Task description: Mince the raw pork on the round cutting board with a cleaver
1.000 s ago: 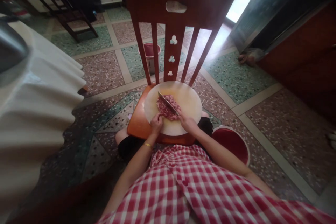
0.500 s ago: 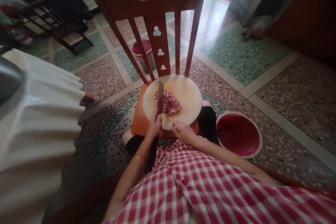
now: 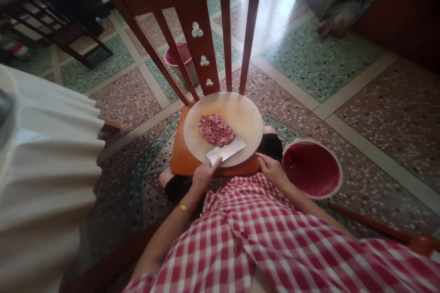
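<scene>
Fingers of the left hand are closed on the cleaver, its blade by the meat on the board; the right hand curls near the chair edge, grip unclear. Unbraced, the board could slide if pushed.

A red-lined bucket stands on speckled tiles, a pale tablecloth hanging leftward.

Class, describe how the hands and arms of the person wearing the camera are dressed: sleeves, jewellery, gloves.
The left hand and right hand are ungloved, and both forearms are bare. A thin yellow band sits near the left wrist; none shows on the right. Higher up are red-and-white checked sleeves.
</scene>
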Tool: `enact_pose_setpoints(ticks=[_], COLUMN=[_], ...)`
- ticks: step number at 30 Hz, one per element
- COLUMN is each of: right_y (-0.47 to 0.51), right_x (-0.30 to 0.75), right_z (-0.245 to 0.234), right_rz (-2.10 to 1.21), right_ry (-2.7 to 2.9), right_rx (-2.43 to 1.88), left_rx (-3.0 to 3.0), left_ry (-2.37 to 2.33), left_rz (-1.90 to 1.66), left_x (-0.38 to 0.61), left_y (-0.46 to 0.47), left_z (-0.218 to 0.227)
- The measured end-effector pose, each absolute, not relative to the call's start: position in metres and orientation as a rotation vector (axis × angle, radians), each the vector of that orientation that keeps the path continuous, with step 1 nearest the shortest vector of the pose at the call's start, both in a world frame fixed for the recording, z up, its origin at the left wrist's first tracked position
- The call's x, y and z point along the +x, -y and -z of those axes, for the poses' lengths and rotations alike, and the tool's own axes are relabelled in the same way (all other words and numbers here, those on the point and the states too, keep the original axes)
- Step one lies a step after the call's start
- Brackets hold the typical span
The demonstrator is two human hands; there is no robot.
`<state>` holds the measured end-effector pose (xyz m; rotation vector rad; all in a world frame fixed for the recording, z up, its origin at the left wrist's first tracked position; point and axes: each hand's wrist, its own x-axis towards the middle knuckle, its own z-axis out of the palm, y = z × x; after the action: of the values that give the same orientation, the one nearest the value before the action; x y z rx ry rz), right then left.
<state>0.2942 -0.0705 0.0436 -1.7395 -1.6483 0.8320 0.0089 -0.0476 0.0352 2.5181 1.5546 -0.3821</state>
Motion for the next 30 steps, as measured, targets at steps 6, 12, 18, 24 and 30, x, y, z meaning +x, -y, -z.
enact_pose_setpoints(ticks=[6, 12, 18, 24, 30], right_y=[0.049, 0.047, 0.053, 0.036, 0.019], right_x=[0.277, 0.269, 0.241, 0.213, 0.226], right_z=[-0.057, -0.056, -0.084, -0.098, -0.097], right_rz=[-0.798, -0.879, -1.131, -1.164, -0.941], right_ry=[1.667, 1.662, 1.686, 1.886, 1.837], right_rx=[-1.642, -1.611, -1.512, -1.353, -1.553], left_rx=[2.000, 0.961, 0.647, 0.864, 1.047], left_ry=[-1.683, -1.583, -1.387, -1.427, -1.284], left_rz=[-0.262, -0.690, -0.884, -1.264, -1.226], left_x=[0.012, 0.013, 0.047, 0.113, 0.119], left_y=[0.004, -0.020, -0.010, -0.004, -0.001], left_z=[-0.058, -0.076, -0.096, -0.096, -0.091])
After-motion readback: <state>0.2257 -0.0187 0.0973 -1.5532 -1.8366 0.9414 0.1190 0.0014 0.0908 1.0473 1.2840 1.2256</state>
